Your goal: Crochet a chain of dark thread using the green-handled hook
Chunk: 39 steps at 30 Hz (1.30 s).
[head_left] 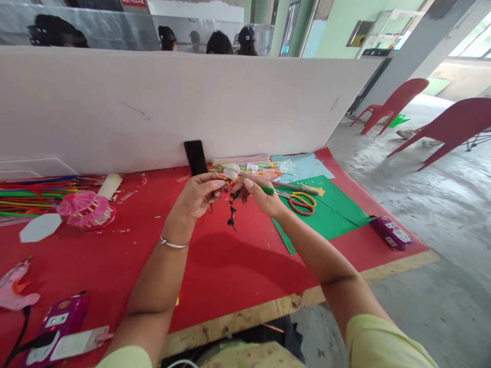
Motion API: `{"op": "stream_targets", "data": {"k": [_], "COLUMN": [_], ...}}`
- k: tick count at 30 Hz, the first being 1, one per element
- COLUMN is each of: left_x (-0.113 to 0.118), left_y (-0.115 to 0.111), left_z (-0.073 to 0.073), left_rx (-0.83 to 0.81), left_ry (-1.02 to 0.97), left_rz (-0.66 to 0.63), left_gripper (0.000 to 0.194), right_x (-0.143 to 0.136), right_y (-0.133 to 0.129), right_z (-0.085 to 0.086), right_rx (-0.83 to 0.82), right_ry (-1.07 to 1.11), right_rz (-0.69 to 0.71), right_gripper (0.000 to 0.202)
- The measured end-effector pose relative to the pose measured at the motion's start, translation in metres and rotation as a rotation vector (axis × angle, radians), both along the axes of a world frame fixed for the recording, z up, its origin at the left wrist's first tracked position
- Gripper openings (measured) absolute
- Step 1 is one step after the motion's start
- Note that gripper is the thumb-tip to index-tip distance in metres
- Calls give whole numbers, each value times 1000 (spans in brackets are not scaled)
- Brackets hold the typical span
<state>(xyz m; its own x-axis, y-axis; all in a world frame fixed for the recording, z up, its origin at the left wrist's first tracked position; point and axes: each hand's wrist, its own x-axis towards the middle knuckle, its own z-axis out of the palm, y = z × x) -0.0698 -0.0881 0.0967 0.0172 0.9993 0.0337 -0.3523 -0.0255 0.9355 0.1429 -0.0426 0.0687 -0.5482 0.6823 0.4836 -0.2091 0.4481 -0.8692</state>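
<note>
My left hand point(204, 193) is closed in a pinch on a small black-and-orange knotted yarn strip point(231, 204). The strip's lower end dangles over the red table cover. Close beside it, my right hand point(264, 197) grips a crochet hook point(267, 189) with a green handle. Its thin metal shaft points left into the yarn; the tip is too small to make out. Some fingers of the right hand are hidden behind the work. Just beyond my hands lies a pale, roundish bundle point(231, 170).
Scissors point(302, 200) lie on a green sheet point(333, 214) at right, near a purple box point(391, 232). A black phone point(195, 157) leans on the white partition point(172, 107). At left are a pink pleated ornament point(86, 208), colored sticks point(34, 197) and a pink glue gun point(15, 289).
</note>
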Motion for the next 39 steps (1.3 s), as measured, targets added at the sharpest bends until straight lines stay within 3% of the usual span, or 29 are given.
{"op": "stream_targets", "data": {"k": [8, 23, 32, 39], "left_x": [-5, -9, -8, -7], "left_y": [0, 4, 4, 4], "left_z": [-3, -13, -12, -11], "left_rx": [-28, 5, -20, -30], "left_ry": [-6, 29, 6, -13], "left_rz": [32, 67, 87, 91], "left_gripper": [19, 19, 18, 18], "right_x": [-4, -10, -13, -12], "right_y": [8, 8, 6, 7], "right_z": [-10, -13, -14, -15], "right_rx": [18, 61, 73, 106], "right_ry": [43, -17, -2, 59], "right_rz": [83, 6, -41, 15], "right_gripper": [48, 53, 54, 46]}}
